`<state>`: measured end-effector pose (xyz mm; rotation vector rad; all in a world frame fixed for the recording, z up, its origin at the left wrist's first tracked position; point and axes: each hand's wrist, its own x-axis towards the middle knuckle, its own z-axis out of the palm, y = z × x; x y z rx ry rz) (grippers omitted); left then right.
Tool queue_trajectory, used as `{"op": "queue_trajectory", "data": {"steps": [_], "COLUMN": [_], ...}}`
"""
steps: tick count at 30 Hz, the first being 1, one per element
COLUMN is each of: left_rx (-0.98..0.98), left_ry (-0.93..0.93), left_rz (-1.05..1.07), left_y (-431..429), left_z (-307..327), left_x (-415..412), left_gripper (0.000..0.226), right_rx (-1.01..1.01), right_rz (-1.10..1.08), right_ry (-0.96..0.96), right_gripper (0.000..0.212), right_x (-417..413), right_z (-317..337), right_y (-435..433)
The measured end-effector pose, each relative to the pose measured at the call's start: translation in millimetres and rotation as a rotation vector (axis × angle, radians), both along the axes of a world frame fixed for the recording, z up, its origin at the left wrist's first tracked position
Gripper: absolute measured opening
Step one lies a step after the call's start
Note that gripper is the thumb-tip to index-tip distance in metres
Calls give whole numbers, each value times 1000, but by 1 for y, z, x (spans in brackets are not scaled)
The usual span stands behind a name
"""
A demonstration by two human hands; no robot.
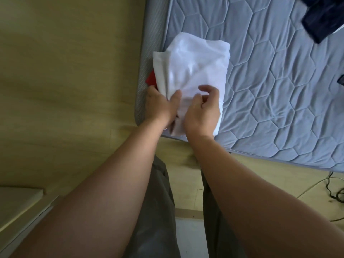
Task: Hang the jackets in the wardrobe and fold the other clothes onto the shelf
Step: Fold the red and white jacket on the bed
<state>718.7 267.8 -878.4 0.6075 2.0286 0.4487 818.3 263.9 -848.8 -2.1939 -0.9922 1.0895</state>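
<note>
At near corner of the mattress [279,94] lies a folded white garment [195,66], w/ a red cloth [151,81] poking out under its left edge. Left hand [160,106] grips that edge, thumb on top, fingers tucked beneath. Right hand [202,111] sits over the near end, fingers loosely curled; can't tell if they pinch fabric. Dark garment [323,17] lies at far right.

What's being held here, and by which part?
The left hand grips the folded white garment by its near left edge; right hand unclear.
</note>
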Motion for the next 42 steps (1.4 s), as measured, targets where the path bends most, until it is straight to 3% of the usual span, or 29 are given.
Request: {"op": "queue_trajectory", "data": {"steps": [2, 6, 8, 13, 17, 19, 22, 24, 27, 31, 33, 37, 42], "left_rx": [-35, -83, -134, -138, -233, -196, -128, -71, -92, -77, 14, 131, 144], "left_ry": [33, 7, -8, -75, -374, -316, -73, 5, 163, 433, 521, 711, 791], "left_rz": [7, 256, 331, 240, 256, 164, -109, -274, -537, -1038, -1205, -1329, -1265], "left_y": [2, 7, 10, 11, 7, 10, 18, 20, 19, 19, 11, -15, -59], "left_z": [-3, -1, -1, 9, 17, 27, 60, 86, 137, 226, 275, 363, 451], "left_x": [7, 10, 6, 13, 16, 17, 26, 31, 31, 22, 13, -14, -68], "left_gripper": [68, 66, 69, 78, 48, 36, 56, 66, 66, 45, 41, 44, 42], "right_rx": [-53, -63, -91, -275, -470, -560, -563, -414, -82, 246, 229, 247, 335], "right_rz": [4, 408, 463, 418, 55, -42, 11, 245, 855, 1419, 1541, 1771, 1922], "right_ry": [-69, -116, -73, 107, 408, 515, 453, 192, -366, -835, -893, -891, -697], "right_gripper": [23, 18, 18, 27, 24, 37, 63, 85, 112, 116, 107, 95, 64], "right_x": [6, 6, 10, 33, 52, 60, 70, 76, 76, 68, 66, 55, 4], "right_z": [-7, -15, -15, -3, 22, 41, 76, 108, 167, 240, 271, 323, 398], "right_y": [-13, -36, -28, 1, 18, 30, 46, 53, 43, 34, 37, 41, 42]}}
